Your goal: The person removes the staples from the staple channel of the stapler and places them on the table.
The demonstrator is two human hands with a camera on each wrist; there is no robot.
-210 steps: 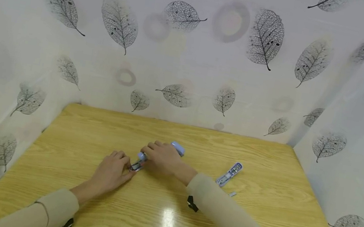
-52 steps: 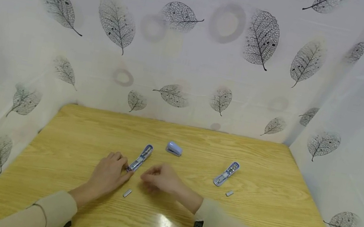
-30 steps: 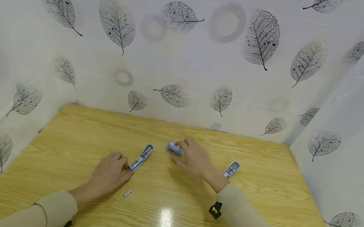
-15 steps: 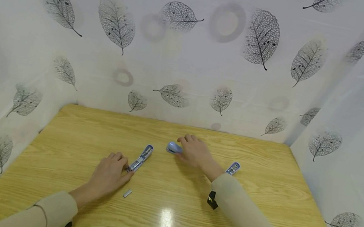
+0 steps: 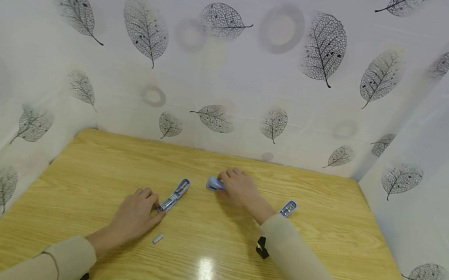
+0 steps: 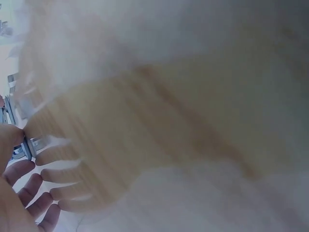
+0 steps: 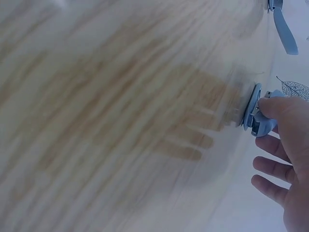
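Note:
In the head view my left hand (image 5: 134, 217) pinches the near end of an opened-out mini stapler (image 5: 174, 195), light blue, its metal inside facing up on the table. The left wrist view shows thumb and forefinger on that end, other fingers spread along the table. At the back middle my right hand (image 5: 240, 188) grips a second mini stapler (image 5: 214, 184), folded together, by its right end. In the right wrist view thumb and forefinger hold this blue stapler (image 7: 264, 123) while the other fingers stick out. A grey staple strip (image 5: 158, 238) lies below my left hand.
Right of centre lies a third mini stapler (image 5: 288, 208), opened out, its near part hidden behind the right sleeve (image 5: 301, 268). The wooden table (image 5: 113, 155) meets a leaf-patterned curtain (image 5: 227, 70) at the back and sides.
My right hand has left the opened stapler by my left hand, moved back and right, and taken hold of the folded stapler. A staple strip now lies near my left hand, which stays put.

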